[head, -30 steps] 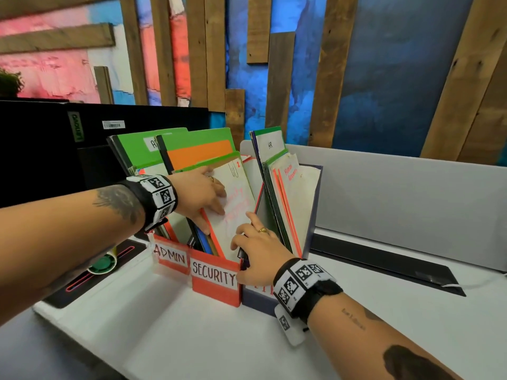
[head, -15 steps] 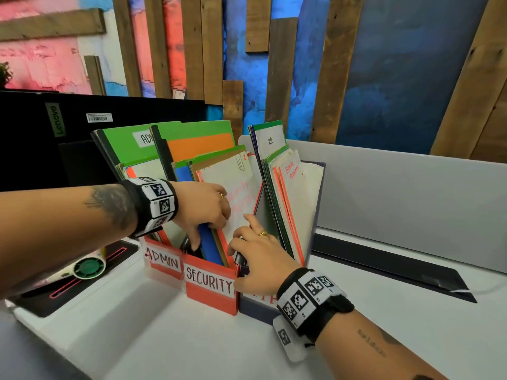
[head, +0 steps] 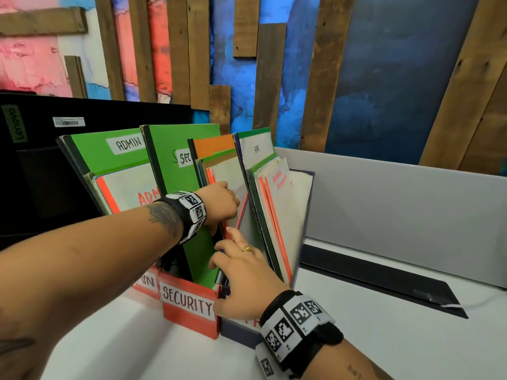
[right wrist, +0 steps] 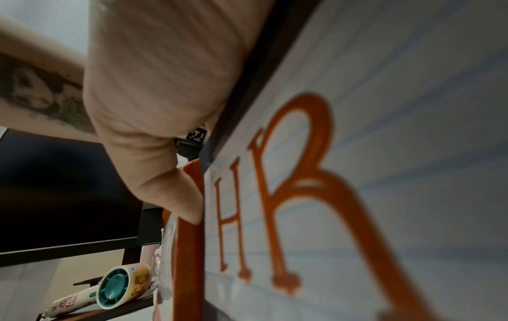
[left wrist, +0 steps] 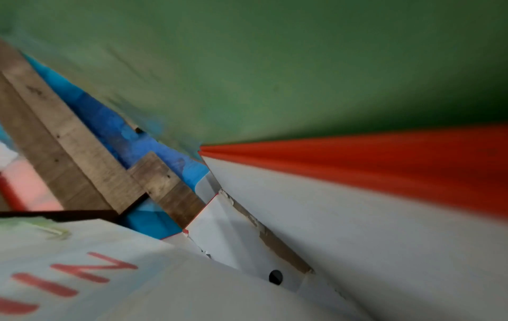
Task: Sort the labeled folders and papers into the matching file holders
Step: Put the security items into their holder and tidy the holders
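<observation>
My left hand [head: 219, 204] grips a red-edged white paper [head: 233, 187] standing in the red SECURITY cardboard holder [head: 189, 308], its lettering half hidden. Beside that holder, my right hand [head: 244, 278] rests loosely open on the navy HR holder [head: 238, 331], full of folders.

The rear wall [head: 384, 86] is showing mottled blue paint at centre and right, grading to pink, red and white patches [head: 30, 64] at far left. Weathered wooden planks [head: 315, 78] are running vertically and diagonally across it. Beyond the fingers, a low grey partition panel [head: 397, 215] is standing along the far edge of the white table [head: 356, 325]. A black monitor [head: 41, 165] with a green brand tag is standing to the left of the fingers. A dark recessed strip [head: 384, 281] is lying in the table at the partition's base. Light is falling evenly.
</observation>
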Available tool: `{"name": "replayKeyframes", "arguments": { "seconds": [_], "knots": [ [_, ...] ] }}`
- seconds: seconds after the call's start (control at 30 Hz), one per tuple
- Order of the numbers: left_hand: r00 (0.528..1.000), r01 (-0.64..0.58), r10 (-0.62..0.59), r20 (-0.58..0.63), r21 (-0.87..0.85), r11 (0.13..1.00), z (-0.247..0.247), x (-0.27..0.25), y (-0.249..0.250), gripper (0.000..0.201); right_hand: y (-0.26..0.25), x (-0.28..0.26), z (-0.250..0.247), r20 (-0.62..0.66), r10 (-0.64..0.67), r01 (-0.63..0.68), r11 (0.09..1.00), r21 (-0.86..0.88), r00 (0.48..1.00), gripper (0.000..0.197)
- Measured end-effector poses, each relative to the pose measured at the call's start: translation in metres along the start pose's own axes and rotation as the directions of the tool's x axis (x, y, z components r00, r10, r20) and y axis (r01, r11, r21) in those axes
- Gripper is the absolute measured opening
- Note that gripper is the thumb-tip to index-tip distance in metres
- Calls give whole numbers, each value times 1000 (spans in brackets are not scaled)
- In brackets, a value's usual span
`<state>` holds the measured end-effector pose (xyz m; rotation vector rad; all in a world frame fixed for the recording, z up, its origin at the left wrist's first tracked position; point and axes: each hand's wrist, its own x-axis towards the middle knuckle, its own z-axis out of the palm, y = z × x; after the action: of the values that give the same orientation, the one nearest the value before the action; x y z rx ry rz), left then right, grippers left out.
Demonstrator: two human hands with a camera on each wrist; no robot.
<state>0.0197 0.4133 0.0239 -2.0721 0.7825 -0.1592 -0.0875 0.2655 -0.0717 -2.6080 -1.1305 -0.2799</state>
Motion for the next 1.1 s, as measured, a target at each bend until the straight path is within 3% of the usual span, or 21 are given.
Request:
{"name": "replayKeyframes", "arguments": {
  "seconds": [0.1,0.17,0.23,0.27,0.37,0.5,0.6,0.77,0.87,0.97,1.1],
  "knots": [
    [999,-18,21,47,-64,998,-2,1,2,55,-1,-1,0,-2,-1,1,1000,-16,1000,55],
    [983,-18,23,181,-28,999,2,1,10,71,-1,0,1,-6,2,-2,1000,4,1000,53],
    [967,1,4,255,-20,1000,11,-2,22,54,-1,0,1,-11,4,-4,1000,7,1000,50],
    [967,12,-3,255,-31,999,17,-4,27,44,-1,-1,1,-15,4,-4,1000,3,1000,50],
    [980,-1,14,197,-65,998,19,-13,28,41,-1,0,0,-18,1,-1,1000,-1,1000,50],
    [989,-122,119,90,24,992,8,-16,15,38,-2,-1,1,-11,2,-2,1000,20,1000,48],
    [998,-48,48,31,3,999,7,-3,9,27,-1,-1,1,-12,0,0,1000,26,1000,45],
    [996,49,-50,75,12,999,9,19,7,35,0,0,0,-2,6,-6,999,44,1000,44],
    [997,44,-44,61,7,999,14,17,5,40,-1,-1,-1,-7,2,-2,1000,31,1000,43],
    [999,45,-42,34,-79,996,10,15,0,29,-2,0,-2,-13,-1,1,1000,20,1000,43],
    [1000,26,-25,4,-139,990,-2,23,-14,36,-2,-1,-2,-9,3,-3,1000,30,1000,43]
  ]
}}
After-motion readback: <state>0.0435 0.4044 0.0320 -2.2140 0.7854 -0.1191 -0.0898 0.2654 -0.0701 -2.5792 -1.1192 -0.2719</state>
